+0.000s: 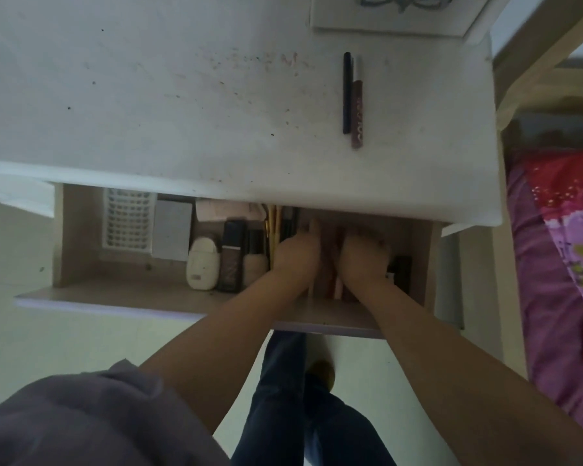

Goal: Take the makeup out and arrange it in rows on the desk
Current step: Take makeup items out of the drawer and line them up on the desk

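Leaning over in a grey sleeve (81,422), reaching both forearms down into the open drawer (81,230). Left hand (297,253) and right hand (364,260) working side by side among pencils (273,227) and tubes at the drawer's right; fingers curling downward, grip hidden, so impossible to tell what either is holding. Lying done on the desk (148,95): only a black liner (346,92) and a brown lip tube (357,112), touching, starting a first row. Waiting in the drawer: white compact (202,264), dark bottle (231,257), pale bottle (253,260), grey box (171,230). Barely beginning, most still remaining.
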`<act>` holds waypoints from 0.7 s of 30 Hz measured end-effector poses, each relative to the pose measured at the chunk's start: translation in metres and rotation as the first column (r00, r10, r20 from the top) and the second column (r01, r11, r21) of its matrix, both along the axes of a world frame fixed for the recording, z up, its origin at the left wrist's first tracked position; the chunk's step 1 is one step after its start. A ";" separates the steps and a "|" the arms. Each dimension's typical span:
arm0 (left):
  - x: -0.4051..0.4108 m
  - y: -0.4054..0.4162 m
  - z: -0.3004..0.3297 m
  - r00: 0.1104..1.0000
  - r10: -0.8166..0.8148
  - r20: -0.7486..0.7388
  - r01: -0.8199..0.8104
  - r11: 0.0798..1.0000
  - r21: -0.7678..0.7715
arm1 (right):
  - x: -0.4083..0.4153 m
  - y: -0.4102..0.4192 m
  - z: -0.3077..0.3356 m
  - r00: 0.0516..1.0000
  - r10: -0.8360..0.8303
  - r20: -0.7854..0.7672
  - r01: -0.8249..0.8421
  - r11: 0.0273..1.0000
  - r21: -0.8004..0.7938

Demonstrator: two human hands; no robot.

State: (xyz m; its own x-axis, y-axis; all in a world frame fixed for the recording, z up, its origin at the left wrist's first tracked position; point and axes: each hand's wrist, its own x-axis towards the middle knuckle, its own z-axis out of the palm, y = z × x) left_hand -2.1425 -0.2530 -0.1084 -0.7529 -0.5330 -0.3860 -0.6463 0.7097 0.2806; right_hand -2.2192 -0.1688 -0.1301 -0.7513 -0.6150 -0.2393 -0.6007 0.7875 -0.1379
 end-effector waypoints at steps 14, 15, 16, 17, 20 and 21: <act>0.008 -0.063 0.139 0.774 0.150 -0.616 0.012 0.968 0.251 | -0.038 0.017 0.152 0.926 0.201 0.320 0.108 0.671 -0.733; -0.009 -0.080 0.149 0.757 0.145 -0.637 0.002 0.975 0.223 | -0.057 0.005 0.160 0.940 0.159 0.302 0.125 0.661 -0.740; -0.028 -0.095 0.156 0.755 0.141 -0.640 -0.016 0.980 0.197 | -0.075 -0.009 0.165 0.949 0.117 0.293 0.147 0.659 -0.737; -0.047 -0.110 0.160 0.767 0.145 -0.624 -0.033 0.982 0.187 | -0.091 -0.022 0.167 0.951 0.073 0.301 0.177 0.668 -0.723; -0.096 -0.141 0.155 0.814 0.140 -0.564 -0.041 0.982 0.184 | -0.128 -0.059 0.159 0.935 -0.041 0.354 0.274 0.716 -0.642; -0.110 -0.147 0.151 0.828 0.117 -0.548 -0.025 0.985 0.172 | -0.136 -0.068 0.153 0.931 -0.065 0.358 0.289 0.731 -0.619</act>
